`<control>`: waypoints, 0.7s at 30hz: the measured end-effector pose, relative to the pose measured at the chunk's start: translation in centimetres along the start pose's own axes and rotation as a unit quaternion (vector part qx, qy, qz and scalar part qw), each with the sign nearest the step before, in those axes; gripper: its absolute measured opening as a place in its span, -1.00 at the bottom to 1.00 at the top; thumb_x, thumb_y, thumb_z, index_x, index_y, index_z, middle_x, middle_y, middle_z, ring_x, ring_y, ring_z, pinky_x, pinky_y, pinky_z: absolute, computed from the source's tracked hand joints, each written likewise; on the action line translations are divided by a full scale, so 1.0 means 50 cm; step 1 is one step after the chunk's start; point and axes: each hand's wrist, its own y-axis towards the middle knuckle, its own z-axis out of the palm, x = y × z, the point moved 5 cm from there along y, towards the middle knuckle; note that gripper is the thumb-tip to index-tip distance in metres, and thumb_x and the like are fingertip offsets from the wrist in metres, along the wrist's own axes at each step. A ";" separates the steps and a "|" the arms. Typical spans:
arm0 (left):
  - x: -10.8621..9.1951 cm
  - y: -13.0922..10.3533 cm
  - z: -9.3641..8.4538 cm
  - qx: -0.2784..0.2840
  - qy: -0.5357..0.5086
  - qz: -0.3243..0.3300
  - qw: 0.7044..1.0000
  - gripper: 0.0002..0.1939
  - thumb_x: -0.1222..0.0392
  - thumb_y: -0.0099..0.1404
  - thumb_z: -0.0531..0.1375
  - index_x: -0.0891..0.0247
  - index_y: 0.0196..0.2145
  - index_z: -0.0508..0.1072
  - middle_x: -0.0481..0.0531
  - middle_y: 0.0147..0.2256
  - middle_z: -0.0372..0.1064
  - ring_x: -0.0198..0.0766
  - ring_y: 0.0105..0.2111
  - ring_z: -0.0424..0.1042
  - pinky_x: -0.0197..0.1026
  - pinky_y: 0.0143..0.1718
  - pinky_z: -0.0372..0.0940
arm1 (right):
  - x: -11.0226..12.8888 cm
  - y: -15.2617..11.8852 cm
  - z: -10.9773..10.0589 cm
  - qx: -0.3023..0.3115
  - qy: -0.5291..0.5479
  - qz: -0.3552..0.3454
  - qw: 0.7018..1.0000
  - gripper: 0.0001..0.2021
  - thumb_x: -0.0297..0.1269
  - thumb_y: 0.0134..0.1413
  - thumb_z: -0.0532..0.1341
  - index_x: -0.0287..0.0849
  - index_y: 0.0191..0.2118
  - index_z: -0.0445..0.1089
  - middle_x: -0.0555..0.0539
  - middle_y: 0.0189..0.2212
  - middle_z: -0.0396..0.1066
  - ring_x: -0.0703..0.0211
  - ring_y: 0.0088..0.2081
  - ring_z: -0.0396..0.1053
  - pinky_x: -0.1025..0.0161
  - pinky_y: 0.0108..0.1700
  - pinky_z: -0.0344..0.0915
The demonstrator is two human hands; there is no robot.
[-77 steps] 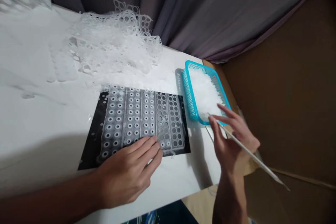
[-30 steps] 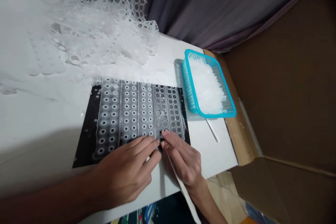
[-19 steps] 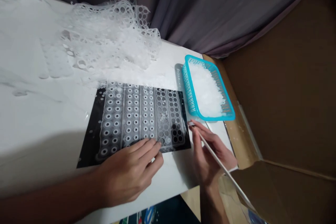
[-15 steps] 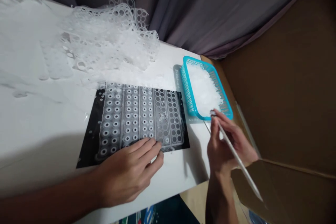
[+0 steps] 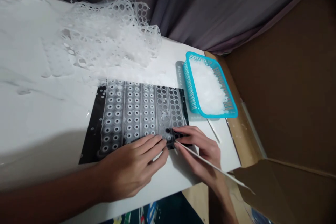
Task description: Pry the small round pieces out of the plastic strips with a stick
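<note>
A clear sheet of round cells lies on a black mat on the table. White rings sit in many of its left and middle cells, while the right columns show mostly plain dark circles. My left hand rests on the sheet's near edge, fingers stretched out and holding nothing. Over the near right corner, my right hand grips a thin white stick that slants back toward me. Its fingertips are close to my left fingertips, by a ringed cell. Any small piece between them is hidden.
A blue basket of small white pieces stands at the right. Crumpled perforated plastic heaps at the back. Another white strip lies below the basket. Cardboard walls the right side; a grey curtain hangs behind.
My right hand has moved left and down from the basket's near rim to the near right corner of the cell sheet, still with the stick. My left hand has stayed on the sheet.
</note>
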 end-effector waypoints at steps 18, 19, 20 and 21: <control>0.003 0.004 0.006 0.006 -0.050 -0.019 0.999 -0.53 0.29 0.51 0.11 0.52 0.29 0.41 0.35 0.26 0.46 0.13 0.30 0.42 0.10 0.40 0.28 | -0.003 -0.030 0.045 -0.017 -0.041 -0.028 0.999 -0.81 -0.57 0.30 0.35 -0.10 -0.16 0.59 -0.17 0.00 0.68 -0.05 0.04 0.62 -0.08 0.11 0.61; 0.004 0.004 0.007 0.009 -0.063 -0.027 0.998 -0.53 0.30 0.51 0.11 0.52 0.30 0.40 0.35 0.26 0.45 0.13 0.31 0.41 0.10 0.40 0.29 | -0.001 -0.034 0.048 -0.019 -0.055 -0.042 0.997 -0.80 -0.60 0.30 0.35 -0.12 -0.14 0.58 -0.19 0.03 0.67 -0.05 0.06 0.62 -0.07 0.11 0.62; 0.005 0.004 0.007 0.009 -0.075 -0.035 0.997 -0.53 0.31 0.50 0.11 0.51 0.30 0.40 0.36 0.26 0.44 0.13 0.31 0.41 0.11 0.39 0.29 | 0.001 -0.040 0.052 -0.022 -0.071 -0.060 0.995 -0.78 -0.63 0.29 0.34 -0.15 -0.12 0.57 -0.23 0.05 0.66 -0.06 0.08 0.61 -0.07 0.10 0.62; 0.006 0.005 0.007 0.010 -0.085 -0.042 0.995 -0.54 0.33 0.50 0.10 0.51 0.29 0.40 0.36 0.26 0.44 0.14 0.30 0.41 0.12 0.39 0.30 | 0.004 -0.046 0.056 -0.028 -0.089 -0.082 0.992 -0.76 -0.66 0.29 0.33 -0.17 -0.09 0.56 -0.27 0.07 0.64 -0.08 0.10 0.61 -0.06 0.10 0.63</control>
